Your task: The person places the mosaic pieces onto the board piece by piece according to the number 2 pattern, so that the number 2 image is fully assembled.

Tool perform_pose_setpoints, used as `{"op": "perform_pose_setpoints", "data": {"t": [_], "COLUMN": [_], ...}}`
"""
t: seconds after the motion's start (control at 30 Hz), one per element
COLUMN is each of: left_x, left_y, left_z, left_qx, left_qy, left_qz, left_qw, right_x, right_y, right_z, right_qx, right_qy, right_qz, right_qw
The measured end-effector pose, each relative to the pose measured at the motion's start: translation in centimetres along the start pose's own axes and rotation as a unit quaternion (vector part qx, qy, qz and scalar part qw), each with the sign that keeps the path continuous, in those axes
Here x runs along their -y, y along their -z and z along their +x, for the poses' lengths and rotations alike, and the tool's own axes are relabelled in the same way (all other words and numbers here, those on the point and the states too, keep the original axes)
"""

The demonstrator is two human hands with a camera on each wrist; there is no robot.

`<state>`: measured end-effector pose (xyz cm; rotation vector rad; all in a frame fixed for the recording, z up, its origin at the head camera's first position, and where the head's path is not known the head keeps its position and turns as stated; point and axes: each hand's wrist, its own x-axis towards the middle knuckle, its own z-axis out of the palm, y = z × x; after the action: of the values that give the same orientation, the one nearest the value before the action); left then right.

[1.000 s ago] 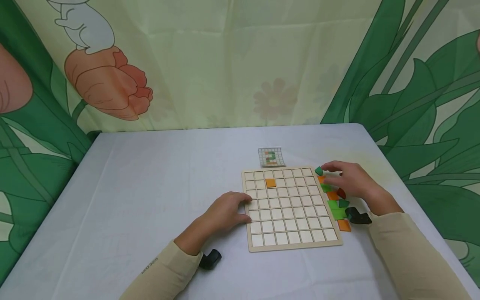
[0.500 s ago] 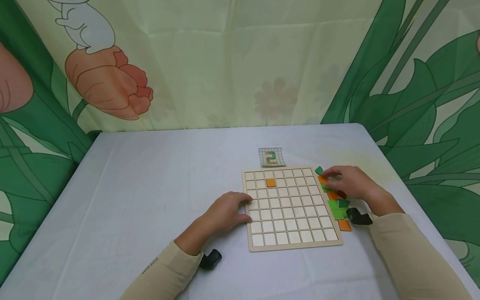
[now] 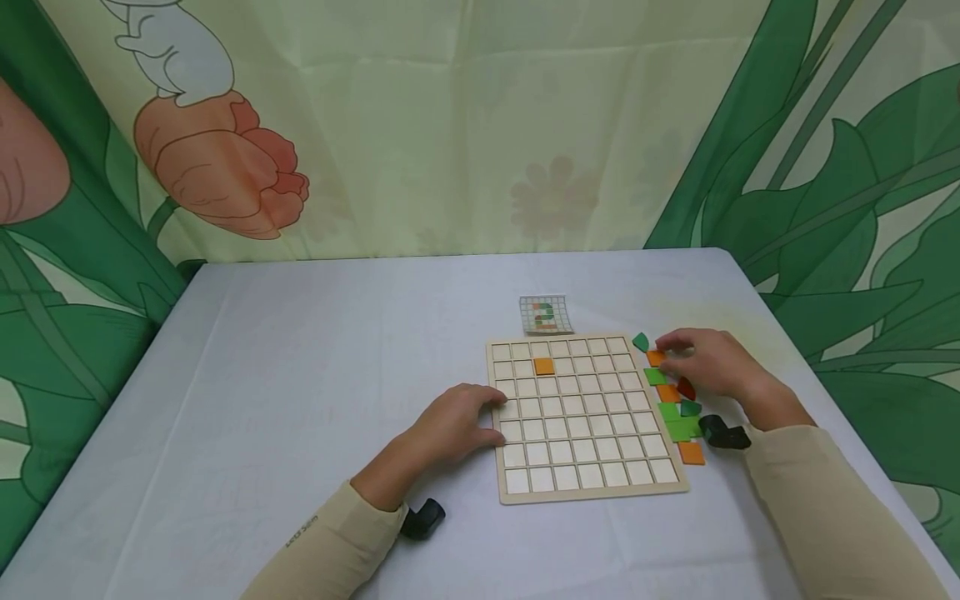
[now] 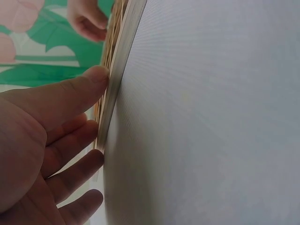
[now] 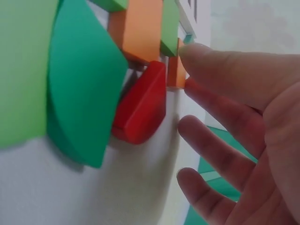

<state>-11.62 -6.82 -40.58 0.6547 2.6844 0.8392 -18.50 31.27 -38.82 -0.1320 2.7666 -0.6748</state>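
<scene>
My left hand (image 3: pixel 450 422) rests at the left edge of a wooden grid board (image 3: pixel 592 497). Its thumb and fingertips touch the rim without curling over it, as the left wrist view shows. One orange square block (image 3: pixel 543 367) sits in a cell of the board's second row. At the board's upper right edge, my right hand (image 3: pixel 708 362) pinches another orange block (image 3: pixel 656 357) between thumb and index finger. In the right wrist view that orange block (image 5: pixel 176 70) is partly behind the thumb, while the other fingers are spread off it.
Along the board's right side lie a green corner block (image 3: pixel 641 342), light green squares (image 3: pixel 681 429), orange squares (image 3: pixel 692 453), a red rounded block (image 3: pixel 686 388) and a dark green block (image 3: pixel 690 407). A pattern card (image 3: pixel 546 315) lies behind the board on the white-covered table (image 3: pixel 315 358).
My right hand has come down from near the green corner block to the orange block, which has shifted slightly right, away from the board. The left hand stays at the board's edge.
</scene>
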Motion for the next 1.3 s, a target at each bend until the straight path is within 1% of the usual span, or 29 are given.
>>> {"op": "perform_pose_setpoints", "data": {"t": [0.3, 0.77, 1.0, 1.3], "left_x": [0.01, 0.02, 0.02, 0.02], "left_y": [-0.1, -0.14, -0.09, -0.03], "left_z": [0.06, 0.0, -0.02, 0.05], "left_qx": [0.002, 0.0, 0.0, 0.003], "left_qy": [-0.001, 0.0, 0.0, 0.002], "left_qz": [0.005, 0.004, 0.006, 0.01], "left_qw": [1.0, 1.0, 1.0, 0.9999], "right_x": [0.02, 0.44, 0.26, 0.66], "right_y": [-0.16, -0.52, -0.48, -0.55], "right_z": [0.44, 0.55, 0.56, 0.72], "right_qx": [-0.004, -0.014, -0.025, -0.023], "right_qy": [0.004, 0.003, -0.005, -0.005], "right_qz": [-0.009, -0.005, -0.025, -0.012], "right_qw": [1.0, 1.0, 0.999, 1.0]}}
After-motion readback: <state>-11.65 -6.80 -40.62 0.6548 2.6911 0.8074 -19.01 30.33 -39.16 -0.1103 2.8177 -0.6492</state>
